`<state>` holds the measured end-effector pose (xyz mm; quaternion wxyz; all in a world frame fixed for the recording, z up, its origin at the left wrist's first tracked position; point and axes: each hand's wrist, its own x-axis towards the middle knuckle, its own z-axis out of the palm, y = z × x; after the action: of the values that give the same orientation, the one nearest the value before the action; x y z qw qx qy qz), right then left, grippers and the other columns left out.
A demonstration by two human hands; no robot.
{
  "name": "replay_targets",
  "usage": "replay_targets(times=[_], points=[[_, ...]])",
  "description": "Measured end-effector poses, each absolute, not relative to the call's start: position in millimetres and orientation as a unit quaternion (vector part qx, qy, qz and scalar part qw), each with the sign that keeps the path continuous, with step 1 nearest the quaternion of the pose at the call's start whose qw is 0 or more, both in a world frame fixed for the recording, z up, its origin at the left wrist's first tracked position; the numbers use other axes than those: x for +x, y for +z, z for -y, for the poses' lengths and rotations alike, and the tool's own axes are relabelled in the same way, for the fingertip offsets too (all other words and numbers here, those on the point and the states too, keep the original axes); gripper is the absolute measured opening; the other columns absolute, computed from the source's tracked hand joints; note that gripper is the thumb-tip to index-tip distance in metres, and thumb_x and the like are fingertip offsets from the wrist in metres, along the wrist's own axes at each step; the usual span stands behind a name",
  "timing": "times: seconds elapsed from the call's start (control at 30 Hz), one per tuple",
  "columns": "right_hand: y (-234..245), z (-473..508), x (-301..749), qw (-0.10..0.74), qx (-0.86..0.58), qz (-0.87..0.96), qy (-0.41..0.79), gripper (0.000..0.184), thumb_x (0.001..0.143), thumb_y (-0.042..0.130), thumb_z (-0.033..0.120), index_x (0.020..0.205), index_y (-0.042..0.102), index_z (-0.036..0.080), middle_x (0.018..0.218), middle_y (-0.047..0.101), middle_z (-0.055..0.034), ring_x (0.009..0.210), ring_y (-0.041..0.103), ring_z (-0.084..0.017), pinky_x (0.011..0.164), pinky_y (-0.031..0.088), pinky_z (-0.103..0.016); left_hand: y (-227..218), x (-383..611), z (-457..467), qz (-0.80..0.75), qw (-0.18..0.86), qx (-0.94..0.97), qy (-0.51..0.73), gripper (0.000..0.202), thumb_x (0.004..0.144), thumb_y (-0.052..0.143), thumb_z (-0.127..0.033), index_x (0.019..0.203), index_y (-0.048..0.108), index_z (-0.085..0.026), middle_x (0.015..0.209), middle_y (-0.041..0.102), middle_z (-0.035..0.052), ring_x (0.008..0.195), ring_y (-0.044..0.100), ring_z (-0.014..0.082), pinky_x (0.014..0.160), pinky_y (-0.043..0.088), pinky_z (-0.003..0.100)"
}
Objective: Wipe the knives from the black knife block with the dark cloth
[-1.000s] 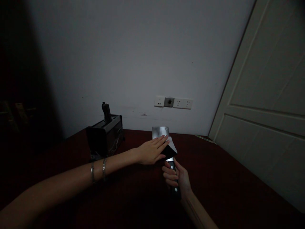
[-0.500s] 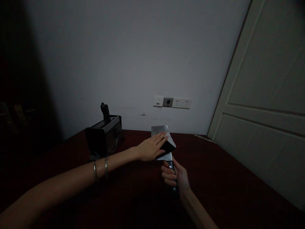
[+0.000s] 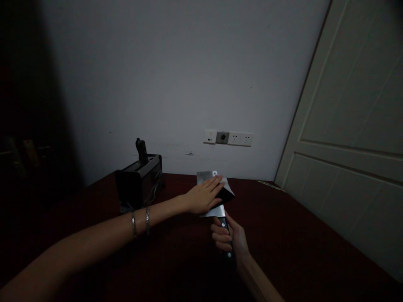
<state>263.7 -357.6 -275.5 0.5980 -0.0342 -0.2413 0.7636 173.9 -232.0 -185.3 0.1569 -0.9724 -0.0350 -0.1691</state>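
My right hand is wrapped round the dark riveted handle of a cleaver, whose broad steel blade points away from me over the dark red table. My left hand lies on the blade with fingers stretched out and together, pressing a dark and white cloth flat against the steel. Two thin bangles sit on my left wrist. Most of the blade is hidden under the hand and cloth.
A dark knife block with one black handle sticking up stands at the back left of the table. Wall sockets sit on the white wall behind. A pale panelled door fills the right side. The left is in deep shadow.
My left hand with the cloth has slid a little up the blade, uncovering steel near the handle. My right hand and the cleaver have drawn slightly back towards me.
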Motion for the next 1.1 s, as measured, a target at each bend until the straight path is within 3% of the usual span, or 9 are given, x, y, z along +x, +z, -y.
replay_targets(times=[0.13, 0.4, 0.6, 0.93, 1.1], points=[[-275.3, 357.8, 262.6, 0.588, -0.026, 0.243, 0.771, 0.026, 0.079, 0.055, 0.034, 0.07, 0.054, 0.01, 0.048, 0.031, 0.0092, 0.034, 0.019, 0.0, 0.027, 0.018, -0.008, -180.4, 182.1, 217.6, 0.099, 0.158, -0.965, -0.182, 0.058, 0.092, 0.019, -0.042, 0.137, 0.014, -0.007, 0.146, 0.006, 0.0157, 0.134, 0.002, 0.0225, 0.108, 0.013, 0.036], [-276.2, 356.6, 266.6, 0.597, -0.023, 0.239, 0.766, 0.027, 0.079, 0.055, 0.035, 0.07, 0.056, 0.009, 0.047, 0.032, 0.009, 0.034, 0.02, 0.0, 0.027, 0.019, -0.009, -191.9, 178.5, 244.3, 0.015, 0.165, -0.969, -0.183, 0.056, 0.091, 0.02, -0.042, 0.138, 0.015, -0.011, 0.147, 0.006, 0.0105, 0.134, 0.0, 0.0199, 0.108, 0.011, 0.032], [-274.8, 356.6, 261.7, 0.576, -0.017, 0.24, 0.781, 0.027, 0.078, 0.056, 0.035, 0.07, 0.056, 0.009, 0.047, 0.032, 0.0089, 0.034, 0.02, 0.0, 0.027, 0.018, -0.008, -174.4, 192.4, 207.5, 0.105, 0.159, -0.963, -0.19, 0.057, 0.092, 0.017, -0.042, 0.137, 0.016, -0.007, 0.145, 0.011, 0.0161, 0.134, 0.008, 0.0229, 0.106, 0.015, 0.036], [-275.9, 355.8, 265.9, 0.597, -0.029, 0.257, 0.76, 0.029, 0.078, 0.055, 0.037, 0.07, 0.057, 0.009, 0.047, 0.033, 0.0084, 0.034, 0.018, 0.0, 0.026, 0.02, -0.01, -188.1, 180.2, 257.4, 0.02, 0.172, -0.968, -0.184, 0.054, 0.091, 0.021, -0.039, 0.137, 0.017, -0.012, 0.147, 0.008, 0.0114, 0.134, 0.001, 0.0211, 0.107, 0.012, 0.034], [-274.6, 357.7, 258.7, 0.591, -0.039, 0.259, 0.763, 0.028, 0.078, 0.056, 0.037, 0.069, 0.056, 0.011, 0.047, 0.032, 0.0087, 0.034, 0.016, 0.0, 0.026, 0.02, -0.009, -172.9, 197.8, 228.2, 0.09, 0.158, -0.964, -0.195, 0.053, 0.09, 0.027, -0.032, 0.136, 0.02, -0.006, 0.146, 0.009, 0.0162, 0.134, 0.005, 0.0254, 0.107, 0.014, 0.037]])
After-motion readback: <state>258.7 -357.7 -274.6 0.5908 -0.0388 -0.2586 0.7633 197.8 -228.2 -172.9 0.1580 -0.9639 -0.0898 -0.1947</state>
